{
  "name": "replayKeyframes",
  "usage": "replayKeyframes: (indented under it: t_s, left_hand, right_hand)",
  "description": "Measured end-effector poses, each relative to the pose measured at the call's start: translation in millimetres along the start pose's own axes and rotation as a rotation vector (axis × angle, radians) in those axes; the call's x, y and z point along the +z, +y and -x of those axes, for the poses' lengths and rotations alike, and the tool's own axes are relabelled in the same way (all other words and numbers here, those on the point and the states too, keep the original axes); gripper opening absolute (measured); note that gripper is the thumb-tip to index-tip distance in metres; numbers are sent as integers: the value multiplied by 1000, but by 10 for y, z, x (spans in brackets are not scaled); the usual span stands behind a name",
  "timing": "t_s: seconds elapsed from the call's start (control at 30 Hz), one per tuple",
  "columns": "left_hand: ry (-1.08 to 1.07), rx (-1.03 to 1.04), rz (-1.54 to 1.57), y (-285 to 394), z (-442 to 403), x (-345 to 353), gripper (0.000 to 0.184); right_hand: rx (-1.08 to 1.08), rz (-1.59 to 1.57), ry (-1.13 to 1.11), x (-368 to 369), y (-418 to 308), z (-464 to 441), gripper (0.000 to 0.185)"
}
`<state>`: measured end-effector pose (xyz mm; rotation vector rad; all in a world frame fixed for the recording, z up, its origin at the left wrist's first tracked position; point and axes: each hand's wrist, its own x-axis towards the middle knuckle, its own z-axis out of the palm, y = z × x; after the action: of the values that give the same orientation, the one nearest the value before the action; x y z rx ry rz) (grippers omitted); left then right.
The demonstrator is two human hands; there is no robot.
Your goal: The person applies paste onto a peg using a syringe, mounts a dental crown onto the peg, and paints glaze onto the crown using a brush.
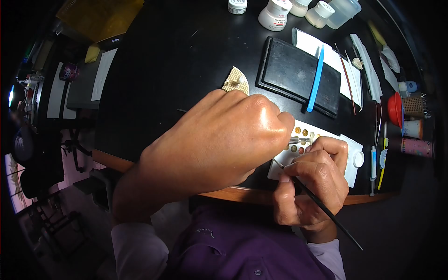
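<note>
The slender brush [326, 212] (light, presumably fragile-tipped) is pinched near its tip, best, by the right hand [317, 182]; a stiff-looking metal tool [299, 139] is clasped by the left hand [224, 133].

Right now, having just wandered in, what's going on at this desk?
A person is doing close handwork over a white palette with coloured wells. The left hand holds a metal-tipped tool, its end at a small pale piece; whether it grips it, I can't tell. The right hand holds a slim dark-handled tool. A blue strip lies across a black case.
</note>
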<state>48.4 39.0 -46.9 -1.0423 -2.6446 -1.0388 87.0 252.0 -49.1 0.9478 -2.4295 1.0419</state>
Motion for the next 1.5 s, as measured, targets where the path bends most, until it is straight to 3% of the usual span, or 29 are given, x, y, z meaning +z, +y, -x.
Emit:
replayKeyframes:
  t_s: [1.5]
  left_hand:
    - [-10,18,-10,-9,9,7,22]
  right_hand:
    - [-35,84,85,99,40,65,17]
